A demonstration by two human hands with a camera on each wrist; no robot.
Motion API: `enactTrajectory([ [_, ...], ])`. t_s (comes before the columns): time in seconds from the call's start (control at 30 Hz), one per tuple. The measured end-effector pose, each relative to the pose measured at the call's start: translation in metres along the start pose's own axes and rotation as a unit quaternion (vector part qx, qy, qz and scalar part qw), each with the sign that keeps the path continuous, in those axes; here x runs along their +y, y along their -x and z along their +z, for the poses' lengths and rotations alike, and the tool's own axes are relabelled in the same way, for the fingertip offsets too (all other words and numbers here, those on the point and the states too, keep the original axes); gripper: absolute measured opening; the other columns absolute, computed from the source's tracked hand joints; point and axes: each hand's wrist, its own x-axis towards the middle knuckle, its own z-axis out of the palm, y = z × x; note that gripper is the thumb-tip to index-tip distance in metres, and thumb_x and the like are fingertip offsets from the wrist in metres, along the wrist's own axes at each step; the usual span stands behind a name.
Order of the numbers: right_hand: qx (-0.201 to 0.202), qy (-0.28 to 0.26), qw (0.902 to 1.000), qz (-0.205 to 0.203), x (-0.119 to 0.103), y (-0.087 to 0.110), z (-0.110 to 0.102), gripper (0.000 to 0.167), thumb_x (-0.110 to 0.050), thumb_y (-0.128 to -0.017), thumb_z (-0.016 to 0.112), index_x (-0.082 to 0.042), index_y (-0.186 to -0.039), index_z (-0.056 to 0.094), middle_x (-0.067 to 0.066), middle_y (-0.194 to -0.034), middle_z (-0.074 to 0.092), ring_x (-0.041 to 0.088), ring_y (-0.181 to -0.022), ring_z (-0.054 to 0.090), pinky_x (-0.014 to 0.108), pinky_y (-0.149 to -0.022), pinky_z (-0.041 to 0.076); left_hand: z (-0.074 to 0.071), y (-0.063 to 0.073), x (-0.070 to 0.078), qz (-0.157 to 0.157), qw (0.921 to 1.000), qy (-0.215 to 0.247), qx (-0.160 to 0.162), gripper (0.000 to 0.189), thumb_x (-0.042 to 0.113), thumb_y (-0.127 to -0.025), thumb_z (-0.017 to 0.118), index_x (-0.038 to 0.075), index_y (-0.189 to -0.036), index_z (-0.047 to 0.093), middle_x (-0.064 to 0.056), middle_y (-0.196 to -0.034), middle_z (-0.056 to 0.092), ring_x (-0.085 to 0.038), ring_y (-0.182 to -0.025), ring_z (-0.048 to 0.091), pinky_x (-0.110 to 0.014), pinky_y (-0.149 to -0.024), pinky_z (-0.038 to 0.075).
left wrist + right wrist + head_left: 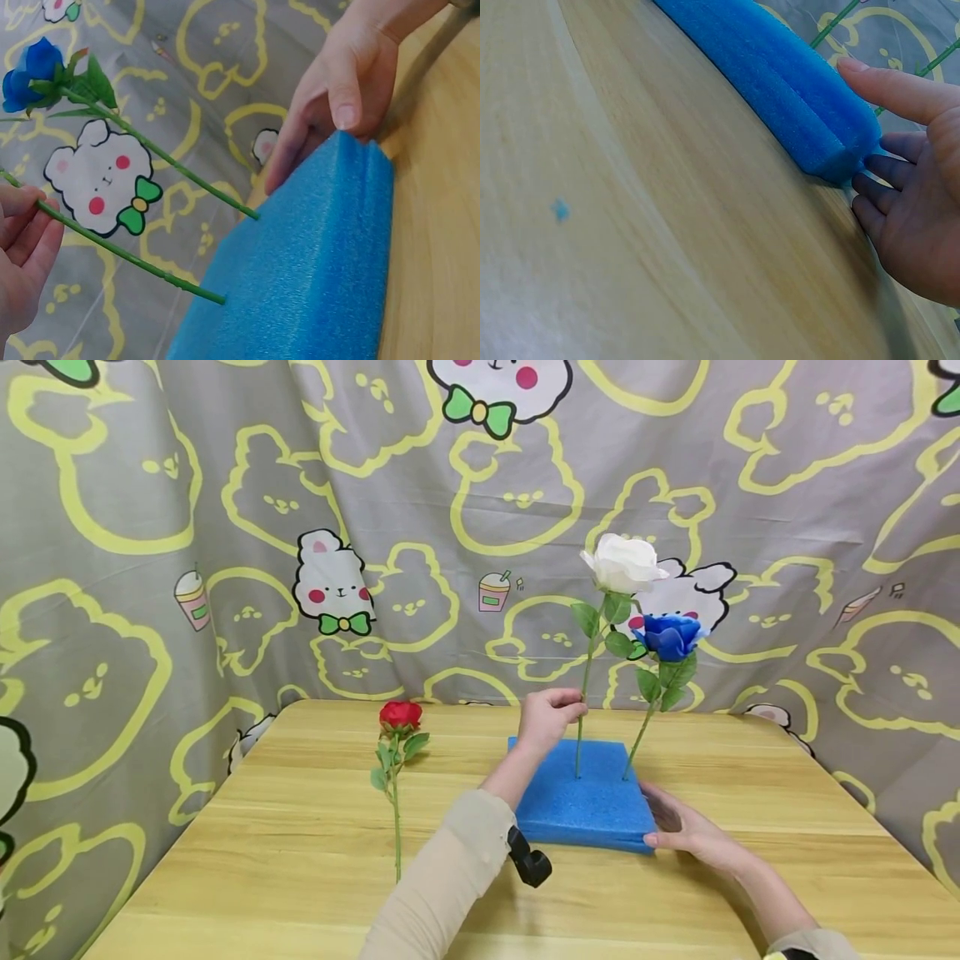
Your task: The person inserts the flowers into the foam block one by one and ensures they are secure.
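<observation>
Here, white rose [622, 568] in foam [585, 810]

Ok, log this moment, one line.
left hand: pinches white rose by stem; right hand: touches blue foam block; blue rose: stands in block; red rose: lies on wooden table

On the table [300, 860], two roses [624, 564] stand in a foam block [585, 810], right of a lying rose [395, 758].
</observation>
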Motion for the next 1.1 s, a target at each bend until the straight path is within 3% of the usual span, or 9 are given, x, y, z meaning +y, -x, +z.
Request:
enactTrajectory([
  [0.27, 0.003, -0.003, 1.0000, 0.007, -0.002, 0.000, 0.001, 0.078, -0.005, -0.089, 0.058, 0.012, -0.143, 0.004, 0.035, -0.146, 0.004, 0.049, -0.130, 0.005, 0.008, -0.093, 0.028, 0.002, 0.001, -0.007, -0.005, 0.9999, -0.007, -0.005, 0.019, -0.001, -0.081, 0.068, -0.005, -0.099, 0.069, -0.013, -0.088, 0.070, -0.019, -0.077, 0.068, -0.023, -0.069, 0.054],
  [0.73, 0.010, -0.002, 0.9998, 0.014, 0.002, -0.001, 0.002, 0.077, -0.005, -0.089, 0.058, 0.010, -0.144, 0.005, 0.034, -0.147, 0.005, 0.049, -0.130, 0.007, 0.008, -0.093, 0.028, 0.003, 0.008, -0.015, -0.018, 0.9981, -0.056, -0.020, 0.017, 0.005, -0.084, 0.067, -0.002, -0.099, 0.070, -0.007, -0.087, 0.070, -0.013, -0.075, 0.067, -0.022, -0.068, 0.053],
  [1.1, 0.014, 0.004, 0.9998, 0.014, 0.001, -0.001, 0.002, 0.076, -0.005, -0.089, 0.058, 0.010, -0.144, 0.007, 0.034, -0.147, 0.007, 0.048, -0.129, 0.007, 0.008, -0.093, 0.027, 0.002, 0.010, -0.021, 0.000, 0.9958, -0.090, -0.014, 0.015, 0.007, -0.083, 0.068, 0.000, -0.097, 0.071, -0.005, -0.084, 0.070, -0.011, -0.073, 0.066, -0.020, -0.064, 0.052],
])
